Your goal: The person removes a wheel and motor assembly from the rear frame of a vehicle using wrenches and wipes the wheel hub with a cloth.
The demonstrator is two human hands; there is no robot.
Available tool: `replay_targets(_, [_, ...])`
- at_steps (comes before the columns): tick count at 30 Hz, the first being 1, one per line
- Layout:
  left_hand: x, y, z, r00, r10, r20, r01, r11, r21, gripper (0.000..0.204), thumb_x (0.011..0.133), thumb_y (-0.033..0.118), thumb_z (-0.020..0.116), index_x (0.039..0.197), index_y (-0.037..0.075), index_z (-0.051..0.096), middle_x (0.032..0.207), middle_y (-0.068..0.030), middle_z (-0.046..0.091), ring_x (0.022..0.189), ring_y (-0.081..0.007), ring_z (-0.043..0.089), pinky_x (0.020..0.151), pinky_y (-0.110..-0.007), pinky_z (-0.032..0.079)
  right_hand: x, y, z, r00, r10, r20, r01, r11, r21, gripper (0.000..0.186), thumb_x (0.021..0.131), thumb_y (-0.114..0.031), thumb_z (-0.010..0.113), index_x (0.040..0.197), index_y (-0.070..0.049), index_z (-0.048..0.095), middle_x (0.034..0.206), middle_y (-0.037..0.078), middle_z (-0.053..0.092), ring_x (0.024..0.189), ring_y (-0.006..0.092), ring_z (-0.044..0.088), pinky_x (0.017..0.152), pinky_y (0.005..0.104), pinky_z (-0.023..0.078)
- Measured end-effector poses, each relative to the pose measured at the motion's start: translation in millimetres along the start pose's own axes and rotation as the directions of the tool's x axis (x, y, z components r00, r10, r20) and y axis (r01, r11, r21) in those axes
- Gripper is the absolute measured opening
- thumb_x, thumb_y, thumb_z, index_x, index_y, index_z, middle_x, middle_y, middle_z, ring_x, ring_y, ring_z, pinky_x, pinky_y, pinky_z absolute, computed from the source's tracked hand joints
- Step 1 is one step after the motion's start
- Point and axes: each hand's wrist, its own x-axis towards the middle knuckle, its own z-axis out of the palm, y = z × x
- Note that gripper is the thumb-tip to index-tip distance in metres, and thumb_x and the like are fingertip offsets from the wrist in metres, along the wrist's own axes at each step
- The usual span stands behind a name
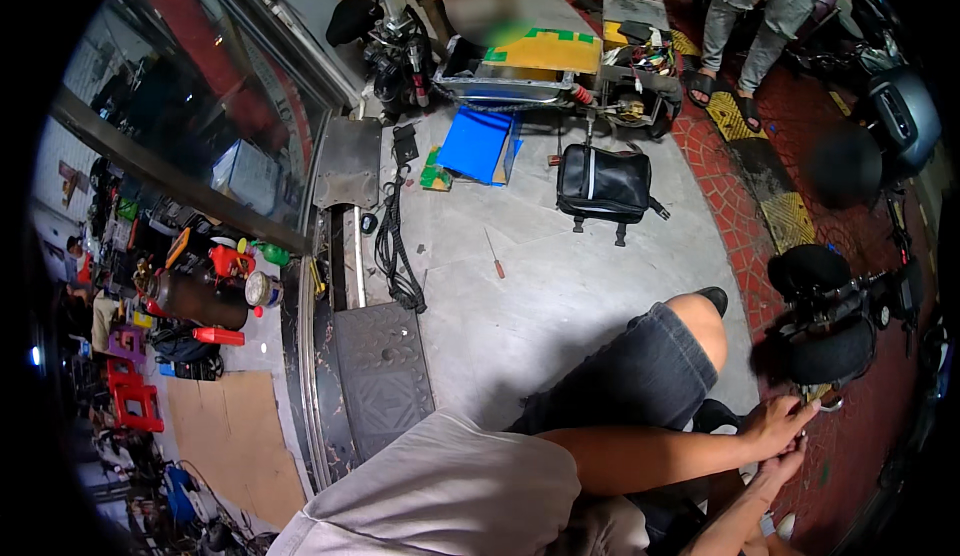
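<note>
Both of my hands are close together at the lower right, beside a dark scooter or bike part. My left hand (772,426) comes in from a light grey sleeve, its fingers closed in a pinch. Just below it my right hand (783,464) is also closed, its fingertips near the left ones. What they hold is too small to make out. A small yellowish and silvery piece (826,398) shows just past the left fingertips; whether it is held, I cannot tell. A knee in dark denim shorts (630,371) is bent near my left forearm.
A red-handled screwdriver (499,268) and a black bag (603,184) lie on the grey floor. Behind are a blue panel (478,144), a black strap (392,246) and an opened vehicle frame (510,88). A person (740,16) stands at the upper right. A cardboard sheet (225,436) lies left.
</note>
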Motion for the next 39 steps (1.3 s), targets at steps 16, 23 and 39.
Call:
replay_targets(16, [155,74,-56,0.997,0.047,-0.067,-0.056,0.988,-0.147,0.040,0.105,0.048,0.058,0.098,0.009,0.066,0.067,0.0076,0.045,0.046,-0.0032,0.033,0.041,-0.023,0.023,41,-26,125,0.911,-0.188,-0.367,0.178,0.982,-0.059,0.031,0.111,-0.033,0.046,0.108,-0.007,0.063,0.062,0.001,0.050,0.049,0.0169,0.045,0.046,0.0355,0.041])
replay_targets(23, [160,76,-19,0.998,-0.062,-0.002,0.062,0.997,-0.044,0.044,0.106,0.050,0.054,0.104,0.008,0.063,0.067,0.0064,0.045,0.049,-0.0045,0.034,0.043,-0.024,0.025,50,-23,109,0.941,-0.085,-0.327,0.101,0.994,0.030,0.022,0.109,-0.030,0.049,0.105,-0.009,0.057,0.063,0.002,0.053,0.044,0.0141,0.040,0.043,0.0341,0.036])
replay_targets(39, [185,29,-31,0.989,-0.112,-0.100,0.114,0.993,0.017,0.043,0.105,0.049,0.058,0.097,0.008,0.066,0.065,0.0056,0.045,0.047,-0.0038,0.034,0.042,-0.023,0.025,77,-62,118,0.959,0.133,-0.249,-0.179,0.969,-0.171,0.021,0.110,-0.025,0.040,0.103,-0.011,0.055,0.061,-0.002,0.048,0.041,0.0097,0.035,0.041,0.0299,0.032])
